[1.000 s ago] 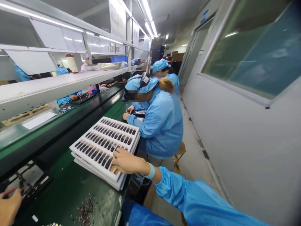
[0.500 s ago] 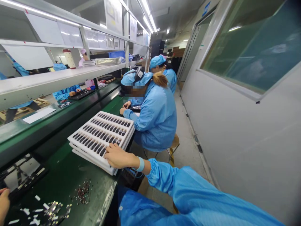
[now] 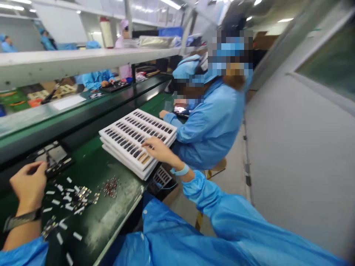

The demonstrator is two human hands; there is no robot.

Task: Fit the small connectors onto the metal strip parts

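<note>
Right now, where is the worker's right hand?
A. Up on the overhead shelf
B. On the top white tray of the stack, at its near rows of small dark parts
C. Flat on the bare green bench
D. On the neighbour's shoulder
B: the right hand reaches out with its fingertips on the top white tray of the stack, among the slots with dark parts, while the left hand sits by the black frame.

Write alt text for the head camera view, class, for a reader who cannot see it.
The person's right hand reaches into a stack of white trays of small dark parts on a green workbench, while the left hand touches a black frame. A co-worker in blue sits beyond.
</note>
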